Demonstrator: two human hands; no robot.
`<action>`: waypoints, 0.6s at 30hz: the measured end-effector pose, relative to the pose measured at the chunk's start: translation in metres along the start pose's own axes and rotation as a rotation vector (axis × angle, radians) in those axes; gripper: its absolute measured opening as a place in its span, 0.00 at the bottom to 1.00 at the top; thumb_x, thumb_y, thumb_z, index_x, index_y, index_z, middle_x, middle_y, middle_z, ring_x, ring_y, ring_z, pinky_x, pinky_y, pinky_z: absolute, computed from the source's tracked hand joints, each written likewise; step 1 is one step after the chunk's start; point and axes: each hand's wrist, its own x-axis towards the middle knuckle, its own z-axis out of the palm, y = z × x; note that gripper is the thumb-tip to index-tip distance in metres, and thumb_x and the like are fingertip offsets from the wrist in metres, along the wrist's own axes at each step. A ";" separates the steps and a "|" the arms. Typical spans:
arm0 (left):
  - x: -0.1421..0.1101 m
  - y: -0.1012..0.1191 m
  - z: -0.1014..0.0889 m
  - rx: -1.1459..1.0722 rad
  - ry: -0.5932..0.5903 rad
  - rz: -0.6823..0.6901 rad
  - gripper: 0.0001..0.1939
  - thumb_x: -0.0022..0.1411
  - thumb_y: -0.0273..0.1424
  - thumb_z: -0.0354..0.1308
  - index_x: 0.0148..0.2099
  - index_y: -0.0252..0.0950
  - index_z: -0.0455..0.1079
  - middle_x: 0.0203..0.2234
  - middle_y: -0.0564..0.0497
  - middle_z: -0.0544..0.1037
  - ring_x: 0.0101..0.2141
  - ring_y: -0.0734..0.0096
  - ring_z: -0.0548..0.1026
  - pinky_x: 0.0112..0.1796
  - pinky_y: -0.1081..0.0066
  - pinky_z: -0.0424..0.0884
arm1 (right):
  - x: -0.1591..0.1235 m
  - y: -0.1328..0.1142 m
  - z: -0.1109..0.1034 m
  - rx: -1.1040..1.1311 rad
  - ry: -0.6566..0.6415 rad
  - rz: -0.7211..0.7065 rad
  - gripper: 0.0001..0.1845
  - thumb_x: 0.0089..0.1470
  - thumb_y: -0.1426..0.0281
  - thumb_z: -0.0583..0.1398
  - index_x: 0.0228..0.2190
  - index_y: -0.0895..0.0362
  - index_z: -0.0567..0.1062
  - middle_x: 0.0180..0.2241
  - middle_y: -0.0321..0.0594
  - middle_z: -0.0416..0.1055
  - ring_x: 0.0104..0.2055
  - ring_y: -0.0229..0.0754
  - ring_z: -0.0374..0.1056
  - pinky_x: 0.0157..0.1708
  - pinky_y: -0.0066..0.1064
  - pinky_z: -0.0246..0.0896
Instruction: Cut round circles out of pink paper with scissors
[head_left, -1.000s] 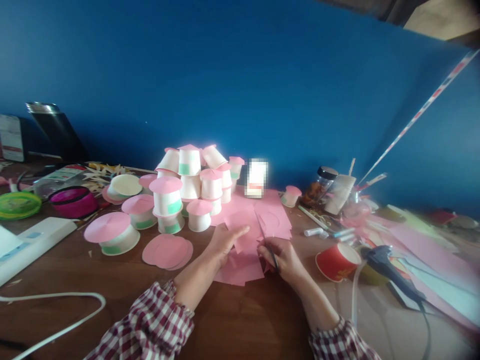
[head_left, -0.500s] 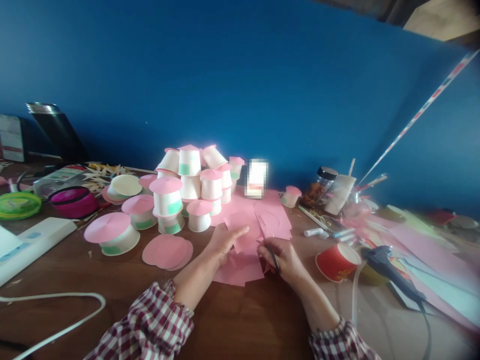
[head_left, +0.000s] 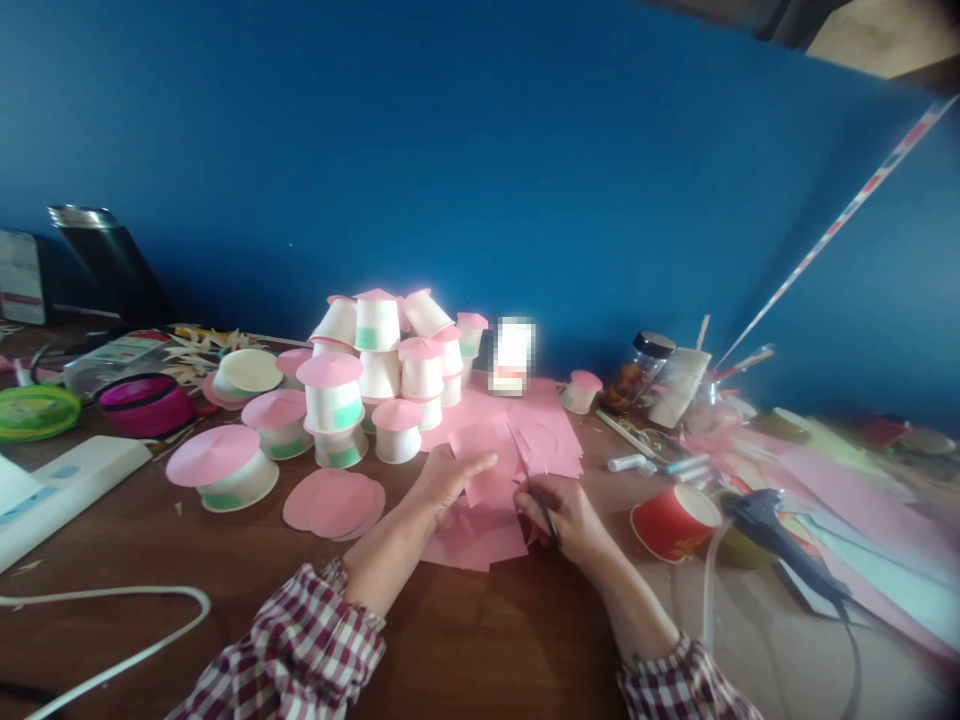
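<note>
My left hand [head_left: 454, 480] is closed on a sheet of pink paper [head_left: 491, 470], thumb on top and the other fingers mostly hidden beneath. In my right hand [head_left: 566, 515] is a pair of scissors [head_left: 534, 480] with dark handles, the blades pointing up and away along the paper's right side. Whether the blades are spread is too small to tell. More pink paper [head_left: 480, 540] lies under both hands. Left of my left hand, several pink paper discs [head_left: 334, 502] overlap on the table. Behind them stand white paper cups [head_left: 330, 408] with pink cone tops, some stacked.
At right are a red paper cup [head_left: 675, 522], a glue gun [head_left: 787, 545], clear glue sticks [head_left: 630, 463] and a lidded jar [head_left: 641, 370]. A white power strip [head_left: 82, 490], its cable and a magenta pouch [head_left: 146, 403] lie at left. A blue wall [head_left: 480, 180] rises behind.
Hardly anything differs. The view has shifted very slightly, and both hands keep the same hold on the paper and scissors.
</note>
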 end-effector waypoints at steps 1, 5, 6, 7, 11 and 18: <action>0.001 -0.001 -0.001 0.004 -0.011 -0.003 0.22 0.41 0.37 0.69 0.37 0.29 0.74 0.30 0.39 0.79 0.29 0.55 0.77 0.25 0.65 0.72 | 0.000 0.001 0.000 0.010 -0.005 -0.002 0.15 0.52 0.59 0.60 0.26 0.60 0.71 0.14 0.29 0.61 0.13 0.31 0.57 0.15 0.23 0.58; 0.002 -0.003 -0.001 0.004 -0.048 -0.011 0.22 0.42 0.38 0.68 0.39 0.29 0.74 0.31 0.39 0.79 0.29 0.55 0.77 0.26 0.65 0.72 | 0.000 0.002 0.000 0.029 -0.018 0.005 0.14 0.52 0.60 0.60 0.27 0.60 0.71 0.15 0.30 0.62 0.14 0.31 0.57 0.16 0.23 0.58; 0.001 -0.003 -0.001 0.002 -0.050 -0.013 0.22 0.42 0.37 0.68 0.39 0.29 0.74 0.31 0.39 0.79 0.29 0.55 0.77 0.26 0.65 0.73 | 0.000 0.001 0.000 0.033 -0.019 0.008 0.14 0.53 0.60 0.60 0.27 0.60 0.71 0.15 0.30 0.63 0.14 0.32 0.57 0.16 0.23 0.57; 0.001 -0.003 0.000 -0.001 -0.049 -0.016 0.22 0.42 0.37 0.68 0.38 0.29 0.74 0.31 0.39 0.79 0.29 0.55 0.77 0.26 0.64 0.73 | 0.000 0.001 0.000 0.040 -0.021 0.012 0.14 0.53 0.60 0.60 0.27 0.60 0.71 0.15 0.30 0.63 0.14 0.32 0.57 0.16 0.23 0.57; -0.001 -0.001 0.001 -0.003 -0.042 -0.031 0.22 0.42 0.37 0.68 0.39 0.29 0.74 0.31 0.39 0.79 0.29 0.55 0.77 0.27 0.63 0.73 | 0.000 -0.002 0.000 0.071 -0.022 0.023 0.14 0.52 0.60 0.60 0.27 0.60 0.70 0.15 0.30 0.63 0.14 0.31 0.57 0.15 0.24 0.58; 0.000 0.000 -0.001 0.017 -0.072 -0.030 0.24 0.43 0.38 0.68 0.42 0.29 0.73 0.34 0.36 0.78 0.30 0.53 0.77 0.28 0.61 0.73 | 0.000 -0.004 0.000 0.021 0.000 0.030 0.15 0.51 0.59 0.61 0.26 0.60 0.70 0.16 0.31 0.64 0.13 0.30 0.58 0.13 0.22 0.56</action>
